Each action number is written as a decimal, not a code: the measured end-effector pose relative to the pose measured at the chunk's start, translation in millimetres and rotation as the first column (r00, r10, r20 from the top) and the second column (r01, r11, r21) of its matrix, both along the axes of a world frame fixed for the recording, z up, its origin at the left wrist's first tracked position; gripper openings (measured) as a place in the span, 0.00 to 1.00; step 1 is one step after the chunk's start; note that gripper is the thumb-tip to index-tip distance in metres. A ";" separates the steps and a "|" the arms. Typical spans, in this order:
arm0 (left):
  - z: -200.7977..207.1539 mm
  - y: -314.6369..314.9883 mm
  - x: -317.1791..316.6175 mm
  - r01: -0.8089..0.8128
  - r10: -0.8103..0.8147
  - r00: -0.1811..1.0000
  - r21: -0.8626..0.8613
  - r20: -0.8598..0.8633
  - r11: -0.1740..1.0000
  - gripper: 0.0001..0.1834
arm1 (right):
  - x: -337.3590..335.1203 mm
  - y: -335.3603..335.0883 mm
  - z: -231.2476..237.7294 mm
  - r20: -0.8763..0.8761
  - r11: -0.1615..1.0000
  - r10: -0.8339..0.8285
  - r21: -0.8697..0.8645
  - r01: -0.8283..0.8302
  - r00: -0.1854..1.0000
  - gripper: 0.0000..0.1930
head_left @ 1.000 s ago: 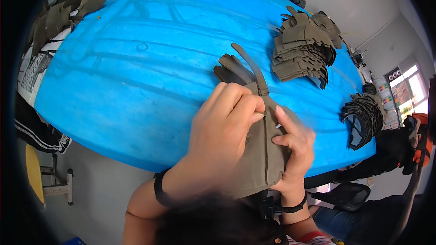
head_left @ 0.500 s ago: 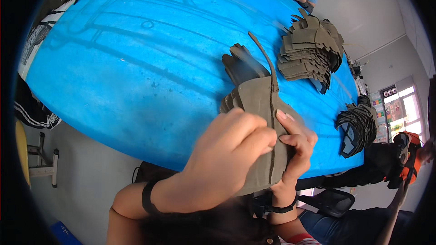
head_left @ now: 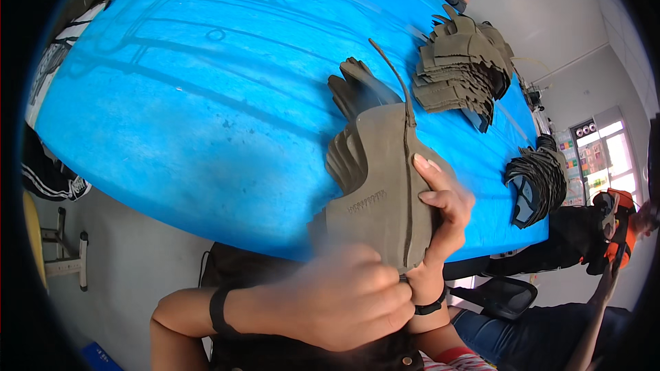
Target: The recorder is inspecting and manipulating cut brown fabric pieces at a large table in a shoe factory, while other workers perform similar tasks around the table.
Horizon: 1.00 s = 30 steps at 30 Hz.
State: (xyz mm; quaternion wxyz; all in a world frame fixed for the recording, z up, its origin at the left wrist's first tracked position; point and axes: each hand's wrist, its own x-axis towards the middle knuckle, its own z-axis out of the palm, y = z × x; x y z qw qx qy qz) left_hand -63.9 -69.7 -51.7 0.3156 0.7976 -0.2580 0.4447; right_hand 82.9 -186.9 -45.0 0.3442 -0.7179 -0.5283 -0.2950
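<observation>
Tabletop, broad and bright blue, is seen at left. The blurred, bare left hand is curled by the lower end of an olive-brown, ridged, flat panel at the tabletop's near edge; whether anything is pinched there cannot be told. The panel's right side is clamped by the bare right hand. Farther right, a jagged olive-brown stack and a curved, blackish stack are seen.

- your flat piece: drab olive-brown, darker strip down it
- your desk: bright blue, streaky darker blue smudges
- bigger stack: same olive-brown, bit of pale blue
- smaller stack: near-black, pale blue patch
- your wristband: plain black
- your sleeve: red and white stripes
- stool seat: yellow
</observation>
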 end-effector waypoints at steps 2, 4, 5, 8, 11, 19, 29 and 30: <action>9.2 13.1 1.8 -0.161 0.151 0.986 -0.157 -0.073 0.974 0.09 | 1.8 -0.4 -3.8 -0.006 0.999 0.027 0.023 -0.027 1.000 0.22; 11.3 14.1 13.0 -0.282 0.272 0.959 -0.204 -0.077 0.938 0.11 | -1.6 1.9 0.2 -0.014 0.999 0.027 0.020 -0.027 1.000 0.22; 5.7 11.8 20.1 -0.301 0.294 0.954 -0.256 -0.068 0.919 0.12 | -3.4 2.7 1.5 -0.022 0.999 0.031 0.017 -0.030 0.999 0.23; 1.3 5.9 22.2 -0.296 0.291 0.955 -0.285 -0.060 0.912 0.12 | -1.1 -0.6 1.4 0.000 1.000 0.030 0.000 -0.030 1.000 0.22; 1.4 0.3 4.2 -0.201 0.201 0.973 0.014 -0.115 0.980 0.08 | 0.3 -5.3 -0.7 0.035 1.000 0.006 0.014 -0.007 0.999 0.22; -6.6 2.8 -11.5 -0.223 0.212 0.974 -0.146 -0.085 0.964 0.12 | -4.0 2.5 2.8 -0.005 1.000 0.020 0.008 -0.020 1.000 0.21; -11.9 -5.7 -23.7 0.074 -0.072 0.996 -0.039 0.052 0.997 0.05 | -6.0 9.1 13.4 -0.043 0.999 0.033 0.001 -0.033 0.999 0.19; -4.1 -4.5 -23.9 0.022 -0.020 0.997 -0.029 0.078 0.999 0.06 | -5.7 7.9 14.3 -0.039 0.999 0.032 0.007 -0.031 0.999 0.19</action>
